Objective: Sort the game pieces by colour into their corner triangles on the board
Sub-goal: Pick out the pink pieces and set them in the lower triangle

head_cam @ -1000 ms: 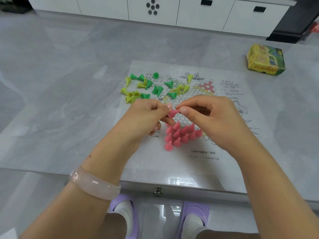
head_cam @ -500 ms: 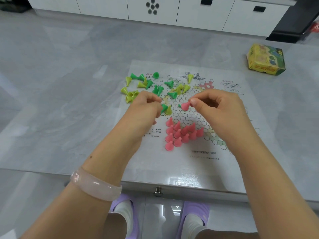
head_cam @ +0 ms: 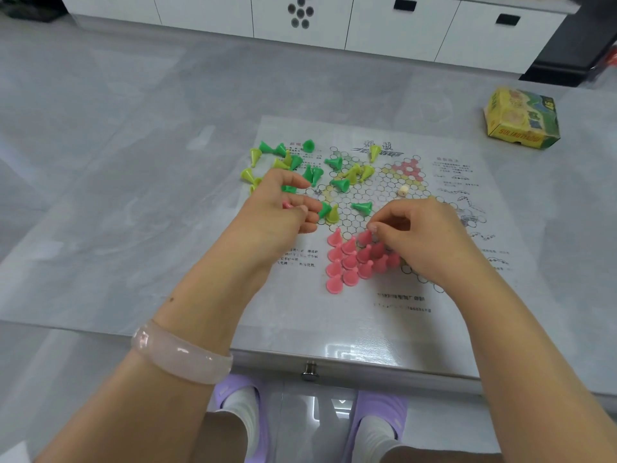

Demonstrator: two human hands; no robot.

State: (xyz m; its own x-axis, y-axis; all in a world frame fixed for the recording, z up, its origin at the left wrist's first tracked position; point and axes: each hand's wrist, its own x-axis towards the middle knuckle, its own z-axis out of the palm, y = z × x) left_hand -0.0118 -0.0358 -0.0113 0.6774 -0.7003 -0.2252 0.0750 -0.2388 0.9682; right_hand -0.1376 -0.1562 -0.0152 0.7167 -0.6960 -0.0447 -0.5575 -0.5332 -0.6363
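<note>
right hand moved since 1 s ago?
Yes. The right hand has come down toward the near edge of the board, now pinching a pink piece at the pink cluster.

Grey marble-patterned table (head_cam: 117, 195) bearing a printed paper game board (head_cam: 374, 315) near its front edge, just right of centre. A yellow-green cardboard box (head_cam: 521, 120) lies apart, toward the far right.

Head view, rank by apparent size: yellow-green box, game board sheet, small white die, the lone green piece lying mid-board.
1. Game board sheet, by far the largest.
2. Yellow-green box, though it sits farther from the camera.
3. Lone green piece.
4. White die, only slightly smaller than the piece.
</note>
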